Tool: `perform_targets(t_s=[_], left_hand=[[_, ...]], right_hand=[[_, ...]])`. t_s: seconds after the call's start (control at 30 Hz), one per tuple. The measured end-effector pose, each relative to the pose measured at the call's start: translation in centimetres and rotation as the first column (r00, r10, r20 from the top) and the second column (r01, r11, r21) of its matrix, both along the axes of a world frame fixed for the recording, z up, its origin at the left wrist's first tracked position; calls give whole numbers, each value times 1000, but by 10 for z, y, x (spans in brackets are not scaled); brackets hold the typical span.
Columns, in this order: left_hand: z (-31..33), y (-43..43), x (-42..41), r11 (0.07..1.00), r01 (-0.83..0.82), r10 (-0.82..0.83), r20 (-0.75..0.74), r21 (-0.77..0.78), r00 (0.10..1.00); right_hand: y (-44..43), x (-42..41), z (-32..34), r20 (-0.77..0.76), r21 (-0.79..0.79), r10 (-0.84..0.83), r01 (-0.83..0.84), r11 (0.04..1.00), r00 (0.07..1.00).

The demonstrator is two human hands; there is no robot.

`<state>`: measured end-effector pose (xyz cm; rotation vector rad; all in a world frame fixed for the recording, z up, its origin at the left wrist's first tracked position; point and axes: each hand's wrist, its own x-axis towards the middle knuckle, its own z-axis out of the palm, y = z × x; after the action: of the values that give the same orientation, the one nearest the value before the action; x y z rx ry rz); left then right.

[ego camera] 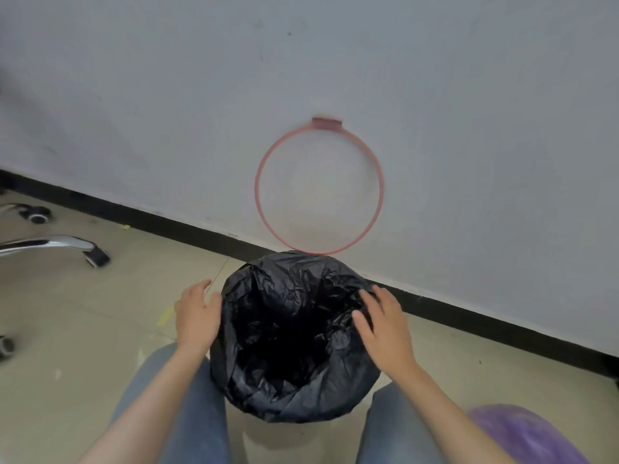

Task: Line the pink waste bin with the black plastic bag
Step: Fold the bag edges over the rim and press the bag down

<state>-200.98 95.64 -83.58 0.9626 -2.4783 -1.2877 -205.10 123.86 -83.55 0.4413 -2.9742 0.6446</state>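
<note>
In the lower centre of the frame stands the black plastic bag (294, 336), crumpled and glossy, opened out into a round mouth with a dark hollow in the middle. Its edge is folded outward and down all round, so that the pink waste bin beneath is fully covered and none of its wall can be seen. The bag sits on the pale tiled floor (100, 313), close to the black skirting strip (187, 226) that runs diagonally from the left edge down to the lower right.

The left hand (197, 316) is just left of the bag, palm turned toward it, its fingers (197, 288) spread loosely and holding nothing; whether the thumb touches the plastic cannot be told. The right hand (385, 329) lies on the right side of the bag's rim, its fingers (366, 304) splayed wide and flat on the plastic, pressing rather than gripping. Both bare forearms come up from the bottom of the frame, over knees in blue-grey trousers (201, 413) that flank the bag.

Above the bag, a thin pink ring (257, 195) with a small tab at its top stands against the grey-white wall (469, 128); its lowest point is just beside the bag's far edge. At the left edge are chrome chair legs (50, 244) with castors. A blurred purple shape (522, 433) fills the lower right corner
</note>
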Motion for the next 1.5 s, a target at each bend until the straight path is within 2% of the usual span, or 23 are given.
perform_targets(t_s=[0.03, 0.07, 0.13, 0.17, 0.2, 0.3, 0.37, 0.4, 0.5, 0.53, 0.6, 0.7, 0.77, 0.83, 0.9, 1.0, 1.03, 1.1, 1.17, 1.3, 1.4, 1.5], left_hand=[[1, 6, 1, 987, 109, -102, 68, -119, 992], [0, 12, 2, 956, 212, -181, 164, -202, 970], [-5, 21, 4, 901, 364, -275, 340, -235, 899], [-10, 24, 5, 889, 399, -296, 382, -226, 876], [-14, 26, 6, 884, 412, -303, 401, -220, 864], [-22, 28, 10, 885, 394, -284, 380, -250, 880], [-22, 29, 10, 885, 385, -277, 368, -262, 888], [-22, 29, 10, 886, 382, -275, 363, -264, 890], [-21, 30, 10, 888, 377, -272, 361, -264, 892], [-21, 30, 10, 887, 380, -272, 365, -264, 890], [-22, 30, 10, 883, 382, -269, 374, -271, 887], [-23, 30, 10, 880, 379, -262, 372, -287, 891], [-23, 31, 11, 878, 376, -256, 372, -297, 892], [-23, 33, 10, 875, 373, -247, 379, -309, 892], [-23, 33, 10, 876, 368, -241, 379, -312, 893], [-24, 33, 9, 874, 364, -232, 382, -322, 894], [-24, 33, 10, 874, 364, -231, 383, -323, 895], [-24, 33, 10, 875, 362, -230, 381, -322, 895], [-23, 33, 10, 876, 364, -234, 379, -318, 895], [-23, 34, 9, 882, 364, -243, 371, -301, 896], [-22, 33, 9, 882, 366, -243, 379, -298, 893], [-21, 34, 10, 876, 375, -243, 393, -304, 887]], right_hand=[[-3, 3, 3, -101, 129, 162, -149, 980, 981], [-7, 6, 4, -140, 263, 319, -275, 925, 937], [-14, 11, 8, 154, 421, 474, -491, 762, 867], [-15, 11, 10, 361, 452, 447, -573, 684, 818], [-14, 11, 8, 502, 466, 399, -628, 623, 768], [-21, 4, 6, 703, 549, 198, -699, 458, 683], [-29, -1, 9, 736, 567, 129, -709, 419, 664], [-35, -3, 10, 720, 569, 147, -699, 433, 678], [-52, -7, 17, 535, 579, 327, -620, 529, 779], [-56, -7, 17, 513, 578, 363, -626, 523, 777], [-59, -6, 11, 582, 578, 358, -682, 448, 730], [-53, -13, -4, 703, 622, 169, -712, 324, 691], [-49, -21, -11, 730, 648, 60, -717, 255, 681], [-53, -24, -11, 741, 648, 44, -730, 216, 671], [-64, -27, -4, 701, 647, 169, -718, 257, 692], [-80, -38, 11, 411, 653, 529, -645, 397, 742], [-84, -43, 12, 330, 654, 603, -637, 409, 726], [-92, -53, 9, 304, 657, 669, -658, 369, 678], [-99, -64, -2, 364, 664, 641, -671, 331, 676], [-110, -83, -28, 395, 680, 502, -612, 403, 769], [-116, -77, -44, 403, 728, 436, -571, 379, 804], [-116, -64, -45, 373, 709, 411, -541, 452, 832]])
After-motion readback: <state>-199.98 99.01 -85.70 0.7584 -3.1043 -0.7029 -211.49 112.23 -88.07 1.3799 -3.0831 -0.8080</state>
